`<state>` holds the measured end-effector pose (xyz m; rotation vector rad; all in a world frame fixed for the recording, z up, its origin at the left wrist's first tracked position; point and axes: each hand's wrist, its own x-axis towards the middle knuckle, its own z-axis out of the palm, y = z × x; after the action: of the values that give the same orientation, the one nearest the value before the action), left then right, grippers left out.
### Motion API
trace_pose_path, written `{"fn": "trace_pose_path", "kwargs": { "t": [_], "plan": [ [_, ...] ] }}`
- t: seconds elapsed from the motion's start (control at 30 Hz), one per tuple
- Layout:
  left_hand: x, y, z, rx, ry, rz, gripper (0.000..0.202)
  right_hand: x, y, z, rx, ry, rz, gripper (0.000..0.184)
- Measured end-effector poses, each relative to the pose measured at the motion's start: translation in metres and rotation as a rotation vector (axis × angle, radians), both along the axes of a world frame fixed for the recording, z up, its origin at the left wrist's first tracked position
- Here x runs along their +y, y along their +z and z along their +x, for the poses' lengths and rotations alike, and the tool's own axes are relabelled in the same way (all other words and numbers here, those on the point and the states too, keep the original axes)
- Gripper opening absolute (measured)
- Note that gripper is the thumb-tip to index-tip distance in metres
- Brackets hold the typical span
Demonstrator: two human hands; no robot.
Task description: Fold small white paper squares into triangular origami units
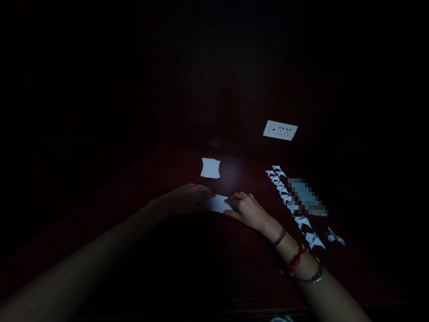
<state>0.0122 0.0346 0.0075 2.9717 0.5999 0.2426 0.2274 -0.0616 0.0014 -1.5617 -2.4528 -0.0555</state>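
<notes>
White paper rectangle [217,203] lies on the desk [243,176], long axis left to right, between left hand [191,198] and right hand [248,211]; both touch its ends, equally near; whether pinching, I cannot tell.

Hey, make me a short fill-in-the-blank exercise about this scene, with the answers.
1. The left hand and right hand touch the same white sheet of ____.
2. The knotted bracelet is ____ in colour.
3. The long row of folded pieces lies to the ____ of the flat white pile.
Missing words: paper; red; right.
</notes>
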Motion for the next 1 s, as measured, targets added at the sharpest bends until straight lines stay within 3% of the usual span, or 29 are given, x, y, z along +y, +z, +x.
{"fn": "trace_pose_path", "kwargs": {
  "t": [0.27,0.5,0.63,1.0],
  "plan": [
    [0.003,-0.008,0.004,-0.003,-0.031,0.085,0.029,-0.003,0.005,-0.003,-0.072,0.012,0.041,0.037],
    [0.001,0.001,0.002,-0.006,-0.009,-0.019,0.036,0.000,0.005,-0.005,-0.077,-0.002,0.065,0.025],
    [0.005,0.000,0.003,-0.223,0.053,-0.149,0.036,0.002,0.005,-0.004,-0.034,-0.037,0.083,0.023],
    [0.020,0.000,0.005,-0.599,0.292,-0.491,0.055,0.002,0.010,-0.001,0.504,-0.072,0.143,0.017]
  ]
}}
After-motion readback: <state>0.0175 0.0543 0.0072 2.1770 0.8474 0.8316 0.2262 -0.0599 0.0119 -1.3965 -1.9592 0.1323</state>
